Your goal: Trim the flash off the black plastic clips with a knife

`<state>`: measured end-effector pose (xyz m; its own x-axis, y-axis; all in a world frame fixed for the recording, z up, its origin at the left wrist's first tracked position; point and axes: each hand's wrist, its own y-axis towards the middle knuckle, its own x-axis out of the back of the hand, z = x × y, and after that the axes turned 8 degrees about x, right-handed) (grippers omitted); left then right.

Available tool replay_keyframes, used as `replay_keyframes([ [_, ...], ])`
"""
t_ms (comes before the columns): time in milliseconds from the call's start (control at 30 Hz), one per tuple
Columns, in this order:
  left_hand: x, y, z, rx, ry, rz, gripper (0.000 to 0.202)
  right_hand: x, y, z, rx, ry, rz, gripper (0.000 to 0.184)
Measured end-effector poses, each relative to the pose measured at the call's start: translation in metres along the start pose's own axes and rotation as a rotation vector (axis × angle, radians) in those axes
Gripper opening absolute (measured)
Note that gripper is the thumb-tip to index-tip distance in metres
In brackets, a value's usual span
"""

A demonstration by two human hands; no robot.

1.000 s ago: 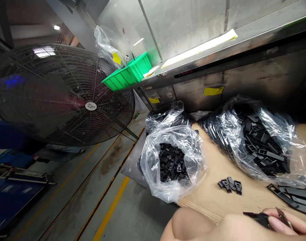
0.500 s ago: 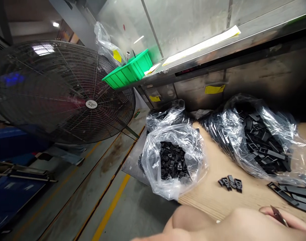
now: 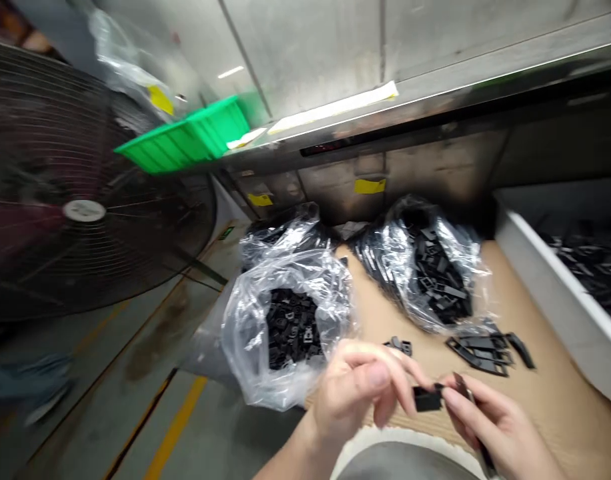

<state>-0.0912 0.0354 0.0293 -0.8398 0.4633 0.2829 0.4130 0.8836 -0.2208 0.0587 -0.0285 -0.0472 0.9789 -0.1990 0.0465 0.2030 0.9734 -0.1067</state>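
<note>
Head view, left hand: the left hand [image 3: 358, 393] is curled nearly shut, its thumb and fingertips [image 3: 400, 381] pinching a black plastic piece [image 3: 427, 399] at its far end.

Head view, right hand: the right hand [image 3: 498, 427] is partly closed around the handles of small nippers [image 3: 468, 407], with the tips pointing up and toward the black plastic piece, just beside it.

Between the hands: the black plastic piece sits in the narrow gap, held out above the wooden counter [image 3: 540, 407].

Ahead of the hands: a few loose black pieces [image 3: 398, 345] lie on the counter. Further right, a small stack of long black frames [image 3: 478, 353] lies near the right hand.

Ahead and left of the hands: an open clear plastic bag [image 3: 285, 327] full of black parts slumps at the counter's edge, with a tied black-filled bag [image 3: 280, 233] behind it.

Beyond the hands: another clear bag [image 3: 420, 267] holds black frames.

Right of the hands: a white bin [image 3: 550, 293] holds more black parts.

Far left of the hands: a large wire-guarded floor fan [image 3: 85, 210] stands over the floor, and a green plastic crate [image 3: 185, 133] sits on a steel shelf [image 3: 385, 113].
</note>
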Motion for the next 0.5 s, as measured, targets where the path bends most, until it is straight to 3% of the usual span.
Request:
replay_keyframes([
  [100,-0.001,0.009,0.014,-0.006,0.036,-0.053,0.030,0.005,0.011,0.021,-0.062,0.107,0.095,0.029],
  [167,-0.005,0.007,0.022,0.030,0.032,0.010,0.018,0.006,0.016,0.033,-0.032,0.103,0.166,0.027],
  [300,-0.013,0.000,0.030,0.055,-0.068,0.136,0.021,0.004,0.019,0.043,0.080,-0.011,0.222,0.021],
  [400,-0.016,-0.001,0.028,0.020,-0.070,0.072,0.021,0.004,0.017,0.042,0.190,-0.088,0.180,0.015],
  [500,-0.016,0.001,0.026,-0.033,-0.011,-0.016,0.016,0.010,0.013,0.040,0.270,-0.117,0.165,0.022],
])
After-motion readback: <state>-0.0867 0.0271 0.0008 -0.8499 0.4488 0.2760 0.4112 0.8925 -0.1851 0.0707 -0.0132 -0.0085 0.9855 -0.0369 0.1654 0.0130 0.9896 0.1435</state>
